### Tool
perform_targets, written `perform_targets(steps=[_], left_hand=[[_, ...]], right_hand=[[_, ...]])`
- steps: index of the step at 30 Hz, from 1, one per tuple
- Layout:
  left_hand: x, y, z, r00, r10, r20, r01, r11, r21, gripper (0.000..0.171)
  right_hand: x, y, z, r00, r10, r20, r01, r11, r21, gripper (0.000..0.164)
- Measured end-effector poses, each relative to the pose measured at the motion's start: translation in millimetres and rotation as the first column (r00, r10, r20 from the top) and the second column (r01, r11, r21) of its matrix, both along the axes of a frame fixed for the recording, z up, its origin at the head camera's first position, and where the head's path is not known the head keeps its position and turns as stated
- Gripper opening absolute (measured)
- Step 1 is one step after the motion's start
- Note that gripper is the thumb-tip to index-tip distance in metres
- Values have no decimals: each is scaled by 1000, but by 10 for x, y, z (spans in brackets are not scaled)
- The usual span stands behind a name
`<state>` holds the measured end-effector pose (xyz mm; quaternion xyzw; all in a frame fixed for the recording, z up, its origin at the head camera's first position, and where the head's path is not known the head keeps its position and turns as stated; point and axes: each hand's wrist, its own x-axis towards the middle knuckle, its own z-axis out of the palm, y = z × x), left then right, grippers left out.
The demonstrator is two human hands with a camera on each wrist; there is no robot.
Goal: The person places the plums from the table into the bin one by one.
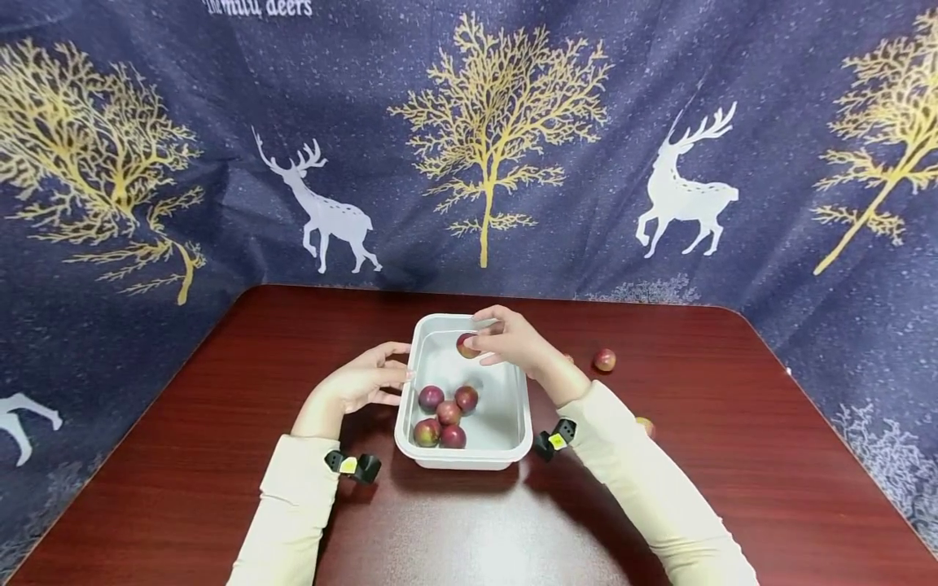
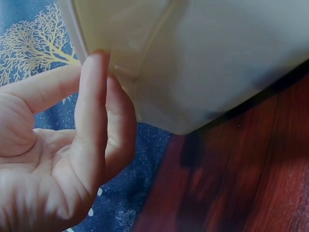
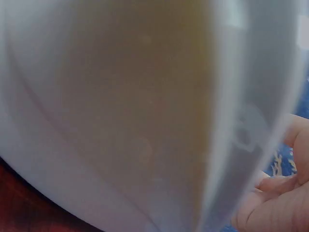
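Note:
A white rectangular container (image 1: 506,415) stands on the table, with several red plums (image 1: 449,413) grouped in its near left part. At the far end, my right hand (image 1: 513,338) reaches in over the right rim and holds a plum (image 1: 465,346) at its fingertips; the fingers partly cover it. My left hand (image 1: 362,378) is at the container's left side. In the left wrist view its fingers (image 2: 91,92) touch the rim from outside. The right wrist view is mostly filled by the blurred container wall (image 3: 120,121), and no plum shows there.
On the dark red table (image 1: 220,423), right of the container, lie a plum (image 1: 604,360), another plum (image 1: 645,426) partly behind the right sleeve, and one almost hidden by the right wrist. A blue cloth (image 1: 440,203) with deer and trees hangs behind the table.

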<state>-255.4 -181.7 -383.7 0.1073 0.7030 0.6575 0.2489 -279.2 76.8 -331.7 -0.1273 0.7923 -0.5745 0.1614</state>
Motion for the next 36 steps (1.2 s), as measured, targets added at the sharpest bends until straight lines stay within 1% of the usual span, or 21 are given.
perform_targets(steps=[6,11,18,26,32,36], left_hand=[[6,-6,2,1000,8,0,-8,1000,1,63],[9,-2,7,1000,17,2,-17,1000,-2,62],[16,1,21,1000,16,1,-16,1000,-6,62],[28,9,41,1000,21,6,-21,1000,-5,63],[23,13,41,1000,24,10,-24,1000,-2,62],[28,11,42,1000,26,11,-26,1000,-2,62]], right_hand=[[0,-79,-77,999,39,-13,-38,997,65,47],[-16,-128,-134,997,72,-22,-69,989,132,46],[-5,-172,-202,995,88,-37,-79,977,199,45],[19,-228,-278,994,89,-57,-73,969,238,43],[-5,-252,-347,990,119,-70,-99,967,236,43],[3,-262,-353,991,120,-52,-105,967,233,45]])
